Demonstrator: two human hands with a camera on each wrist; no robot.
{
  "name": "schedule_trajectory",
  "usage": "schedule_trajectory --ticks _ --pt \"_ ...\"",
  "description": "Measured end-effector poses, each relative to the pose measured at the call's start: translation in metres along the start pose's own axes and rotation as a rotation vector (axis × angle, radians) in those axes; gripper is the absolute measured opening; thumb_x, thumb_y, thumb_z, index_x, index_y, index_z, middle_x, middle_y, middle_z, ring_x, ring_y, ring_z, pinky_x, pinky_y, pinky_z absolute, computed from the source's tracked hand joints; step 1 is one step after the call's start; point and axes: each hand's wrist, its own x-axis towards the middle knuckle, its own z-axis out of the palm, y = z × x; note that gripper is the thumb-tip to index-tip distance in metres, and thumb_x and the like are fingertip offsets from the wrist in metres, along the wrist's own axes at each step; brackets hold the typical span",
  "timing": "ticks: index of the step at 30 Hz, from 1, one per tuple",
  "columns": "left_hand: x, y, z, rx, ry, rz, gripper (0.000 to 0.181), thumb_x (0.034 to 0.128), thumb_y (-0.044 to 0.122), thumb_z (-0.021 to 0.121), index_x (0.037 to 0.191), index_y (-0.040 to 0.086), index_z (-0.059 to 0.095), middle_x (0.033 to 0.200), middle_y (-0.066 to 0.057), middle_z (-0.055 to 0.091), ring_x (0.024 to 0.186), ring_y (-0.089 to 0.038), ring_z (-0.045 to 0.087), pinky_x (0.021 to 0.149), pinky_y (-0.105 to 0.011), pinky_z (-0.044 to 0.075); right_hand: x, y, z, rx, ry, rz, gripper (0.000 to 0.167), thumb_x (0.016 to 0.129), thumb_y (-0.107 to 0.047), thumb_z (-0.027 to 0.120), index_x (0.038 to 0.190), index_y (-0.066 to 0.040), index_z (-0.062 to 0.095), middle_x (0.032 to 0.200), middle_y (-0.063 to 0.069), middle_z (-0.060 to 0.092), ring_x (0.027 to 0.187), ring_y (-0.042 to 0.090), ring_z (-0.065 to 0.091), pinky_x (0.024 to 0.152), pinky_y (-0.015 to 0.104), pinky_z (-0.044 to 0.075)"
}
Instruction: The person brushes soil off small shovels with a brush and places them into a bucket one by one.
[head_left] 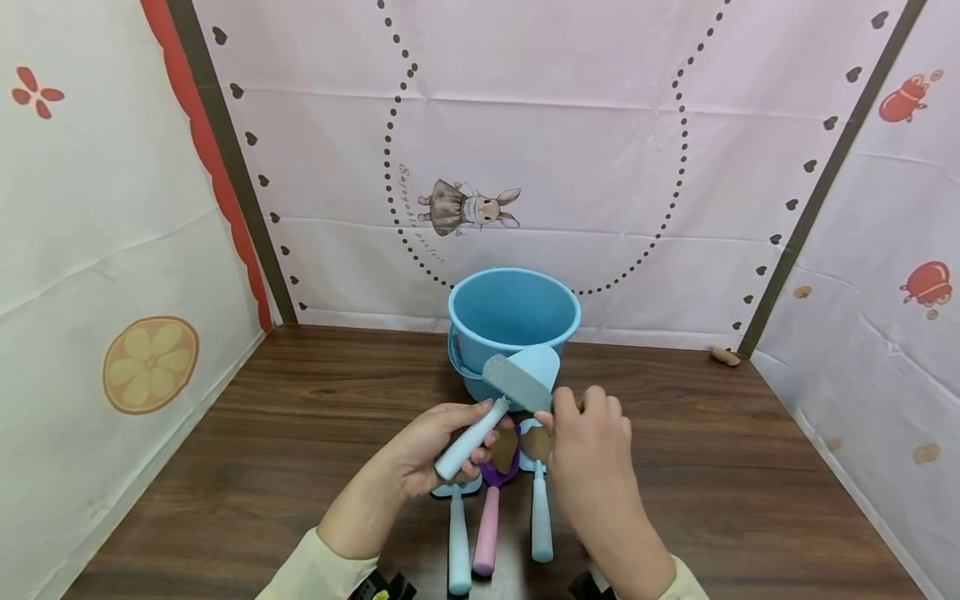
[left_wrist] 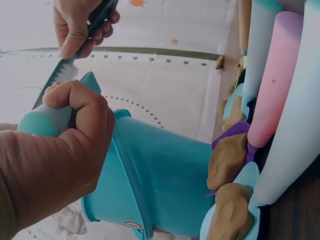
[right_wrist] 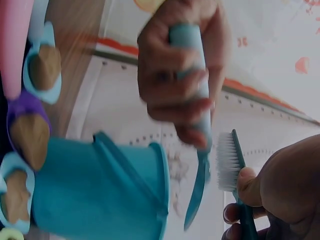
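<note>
My left hand (head_left: 420, 446) grips the pale blue handle of a toy shovel (head_left: 471, 440), its blade raised in front of the bucket. A brush (right_wrist: 231, 162) with white bristles is held by my right hand (head_left: 596, 458), fingers curled round its dark teal handle. In the head view the brush head lies across the shovel's blade; in the right wrist view the bristles face the blade, and contact is hard to tell. Below my hands lie two pale blue shovels and a purple shovel (head_left: 487, 533) with a pink handle, all bearing brown lumps (left_wrist: 227, 161).
A blue bucket (head_left: 514, 312) stands behind my hands, near the back cloth wall. A small brown lump (head_left: 724, 356) rests at the table's back right corner. Printed cloth walls (head_left: 150, 250) bound the brown wooden table (head_left: 315, 400) on three sides.
</note>
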Motion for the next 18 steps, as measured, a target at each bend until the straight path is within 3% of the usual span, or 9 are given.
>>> schedule_trajectory --ticks 8,18 --pt "-0.001 0.001 0.003 0.015 0.028 0.025 0.037 0.1102 0.028 0.041 0.113 0.000 0.064 0.081 -0.002 0.058 0.062 -0.007 0.052 0.053 -0.017 0.046 -0.007 -0.011 0.004 -0.011 0.020 -0.040 0.030 0.093 -0.029 0.072 0.086 -0.007 0.053 0.075 0.006 0.037 0.065 0.021 0.035 0.056 0.033 0.028" --pt "-0.005 0.004 0.004 0.055 0.028 0.018 0.037 0.1049 0.036 0.055 0.109 0.001 0.067 0.075 0.000 0.059 0.057 -0.004 0.053 0.050 -0.016 0.046 0.007 0.017 -0.002 -0.020 0.009 0.094 0.027 0.099 -0.027 0.065 0.092 -0.002 0.057 0.075 0.011 0.041 0.064 0.026 0.039 0.056 0.036 0.031"
